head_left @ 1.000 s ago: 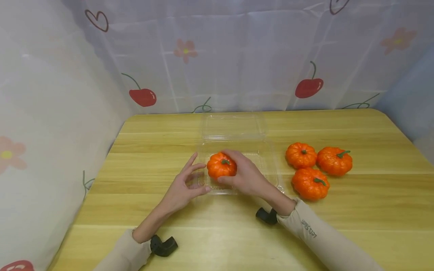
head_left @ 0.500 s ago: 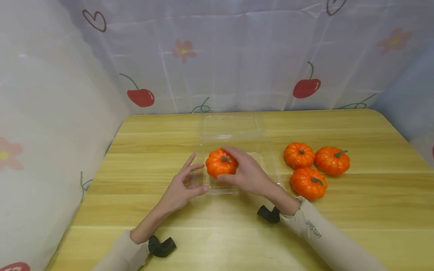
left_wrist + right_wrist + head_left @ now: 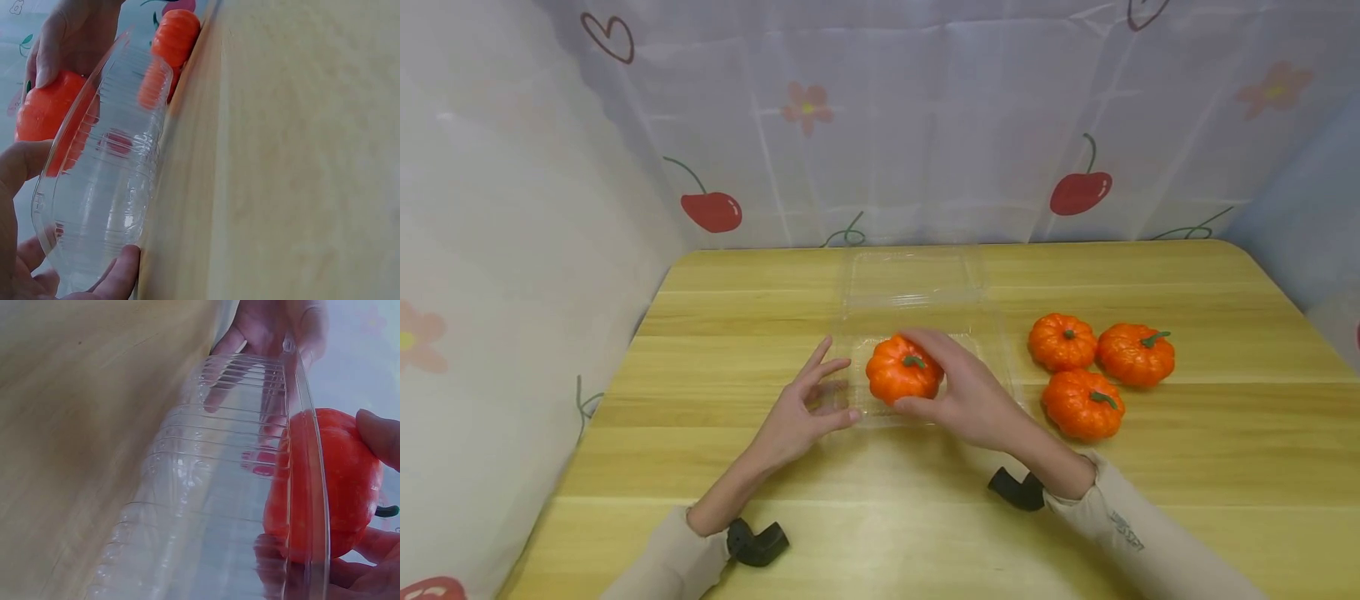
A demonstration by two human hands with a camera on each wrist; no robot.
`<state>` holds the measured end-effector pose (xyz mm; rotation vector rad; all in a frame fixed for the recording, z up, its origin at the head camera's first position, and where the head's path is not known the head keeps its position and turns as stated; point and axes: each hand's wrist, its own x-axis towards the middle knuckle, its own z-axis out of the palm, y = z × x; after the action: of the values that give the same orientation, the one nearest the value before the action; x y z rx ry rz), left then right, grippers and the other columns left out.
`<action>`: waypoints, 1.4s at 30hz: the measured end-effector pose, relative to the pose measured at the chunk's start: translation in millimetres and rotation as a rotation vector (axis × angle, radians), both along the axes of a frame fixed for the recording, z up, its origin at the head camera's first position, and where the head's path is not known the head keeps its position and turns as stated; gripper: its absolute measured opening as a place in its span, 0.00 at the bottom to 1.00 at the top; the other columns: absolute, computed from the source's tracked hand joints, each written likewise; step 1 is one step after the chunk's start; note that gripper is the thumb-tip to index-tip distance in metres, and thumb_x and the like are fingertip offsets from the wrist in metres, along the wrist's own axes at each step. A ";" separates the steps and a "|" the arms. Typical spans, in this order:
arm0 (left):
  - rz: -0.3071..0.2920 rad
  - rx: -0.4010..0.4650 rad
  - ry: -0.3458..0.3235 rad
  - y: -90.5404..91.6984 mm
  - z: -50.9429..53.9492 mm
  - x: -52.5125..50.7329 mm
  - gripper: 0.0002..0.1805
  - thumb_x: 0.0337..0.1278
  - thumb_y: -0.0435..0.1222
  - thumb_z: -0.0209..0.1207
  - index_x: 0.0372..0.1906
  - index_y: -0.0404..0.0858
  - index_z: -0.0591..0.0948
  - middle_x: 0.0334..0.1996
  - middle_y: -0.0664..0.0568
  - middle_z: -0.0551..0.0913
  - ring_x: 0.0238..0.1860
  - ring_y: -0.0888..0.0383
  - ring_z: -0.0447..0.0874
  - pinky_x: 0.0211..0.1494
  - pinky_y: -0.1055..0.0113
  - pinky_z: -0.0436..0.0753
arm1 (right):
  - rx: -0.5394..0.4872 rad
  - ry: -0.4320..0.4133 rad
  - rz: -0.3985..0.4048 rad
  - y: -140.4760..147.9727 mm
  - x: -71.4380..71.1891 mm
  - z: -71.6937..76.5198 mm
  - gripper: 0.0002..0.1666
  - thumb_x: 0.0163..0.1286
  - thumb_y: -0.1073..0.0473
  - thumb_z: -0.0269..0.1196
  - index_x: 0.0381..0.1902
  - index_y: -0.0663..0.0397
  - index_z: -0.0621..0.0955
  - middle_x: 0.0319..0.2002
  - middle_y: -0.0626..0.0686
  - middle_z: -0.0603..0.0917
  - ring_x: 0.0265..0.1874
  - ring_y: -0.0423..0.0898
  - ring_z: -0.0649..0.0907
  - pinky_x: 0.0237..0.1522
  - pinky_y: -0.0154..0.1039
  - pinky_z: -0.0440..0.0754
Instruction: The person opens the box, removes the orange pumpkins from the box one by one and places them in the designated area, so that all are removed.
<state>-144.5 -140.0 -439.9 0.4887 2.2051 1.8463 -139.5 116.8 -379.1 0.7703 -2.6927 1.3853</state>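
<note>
In the head view, my right hand point(image 3: 973, 396) grips a small orange pumpkin point(image 3: 901, 372) with a green stem, thumb on the near side. It is over the base of a clear plastic clamshell box point(image 3: 992, 392). Both wrist views put the pumpkin point(image 3: 340, 481) at rim height, its lower part behind the see-through wall and raised off the box floor. My left hand point(image 3: 797, 417) stands at the box's left side, fingers spread and thumb apart. The left wrist view has its fingertips point(image 3: 125, 265) against or right beside the box wall.
Three more orange pumpkins, one at the back left point(image 3: 1063, 342), one at the right point(image 3: 1137, 356) and one nearer me point(image 3: 1084, 406), lie together right of the box. The box lid point(image 3: 913, 275) lies folded back behind the base. A printed curtain point(image 3: 925, 125) borders the wooden table point(image 3: 715, 300).
The right hand and its pumpkin have shifted a little to the right, and the pumpkin looks slightly larger, closer to the head camera. The left hand has stayed in place.
</note>
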 end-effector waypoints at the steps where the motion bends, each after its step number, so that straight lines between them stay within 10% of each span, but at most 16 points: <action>1: 0.001 0.003 -0.001 -0.1 -0.1 0.0 0.39 0.54 0.34 0.71 0.71 0.34 0.68 0.79 0.59 0.42 0.68 0.43 0.67 0.61 0.58 0.76 | 0.002 0.001 -0.001 1.4 0.7 0.0 0.43 0.56 0.56 0.76 0.68 0.53 0.71 0.62 0.51 0.75 0.58 0.50 0.75 0.61 0.53 0.74; 25: 0.002 0.026 -0.010 1.1 -0.3 0.7 0.40 0.54 0.33 0.71 0.71 0.34 0.67 0.79 0.60 0.41 0.69 0.42 0.66 0.61 0.62 0.77 | 0.048 -0.021 -0.079 40.4 19.0 8.3 0.46 0.59 0.48 0.74 0.71 0.50 0.68 0.66 0.51 0.72 0.61 0.51 0.73 0.61 0.55 0.73; 42: 0.004 -0.005 0.017 -0.4 -1.1 1.8 0.36 0.61 0.36 0.66 0.72 0.35 0.66 0.79 0.58 0.40 0.69 0.40 0.65 0.65 0.47 0.73 | 0.066 0.002 -0.133 59.7 25.5 9.3 0.46 0.60 0.46 0.73 0.71 0.55 0.67 0.64 0.53 0.73 0.56 0.49 0.76 0.53 0.52 0.79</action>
<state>-142.7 -140.4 -441.0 0.5014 2.2227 1.8445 -114.0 176.6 -369.7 0.5831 -2.7435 1.2724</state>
